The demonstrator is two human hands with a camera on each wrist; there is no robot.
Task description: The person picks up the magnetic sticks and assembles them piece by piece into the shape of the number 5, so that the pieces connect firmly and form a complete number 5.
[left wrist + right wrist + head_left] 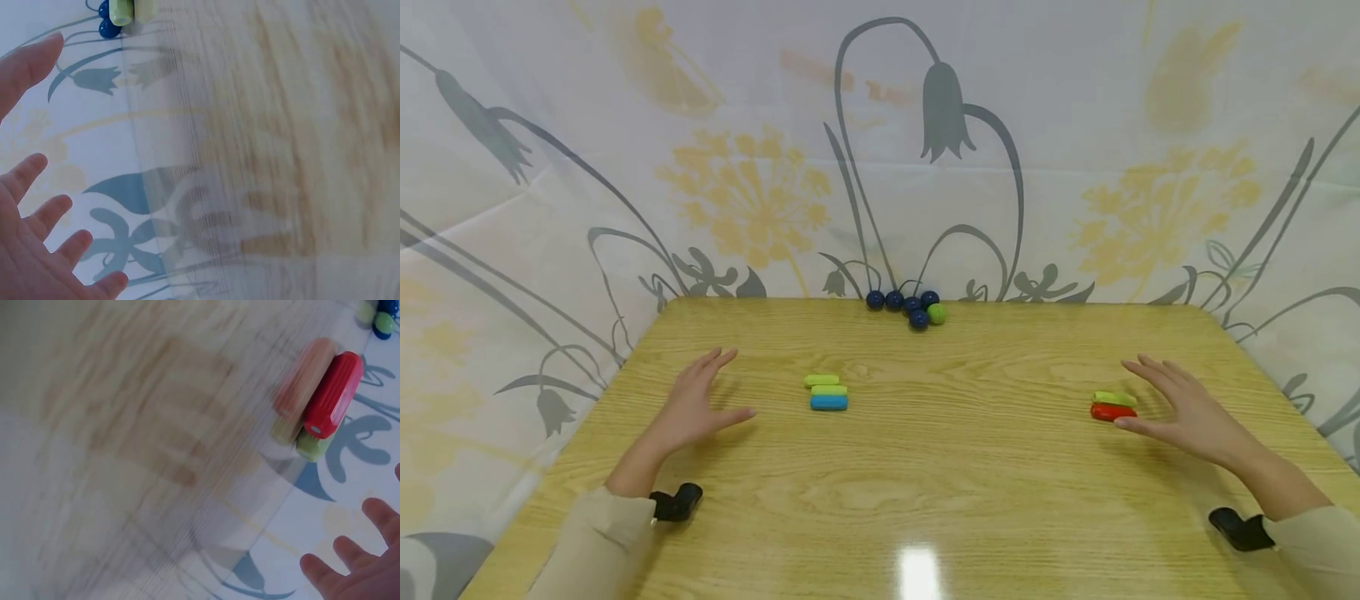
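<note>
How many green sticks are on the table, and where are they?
3. On the left, a far green stick and a middle green stick, beside the blue stick. On the right, one beside the red stick, near the right hand.

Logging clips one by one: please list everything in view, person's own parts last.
Wooden-look table: 1, yellowish, under objects
Floral cloth backdrop: 1, white with grey and yellow, behind table
Shiny navy balls: 5, navy, far table edge, centre
Round green ball: 1, green, beside navy balls
Short lime rods: 3, lime, two left, one right
Short blue rod: 1, blue, nearest in left group
Short red rod: 1, red, nearest in right group
Black wrist devices: 2, black, at wrists
Beige sleeves: 2, beige, forearms
Left hand: 1, bare, left of left group
Right hand: 1, bare, by red rod
</note>
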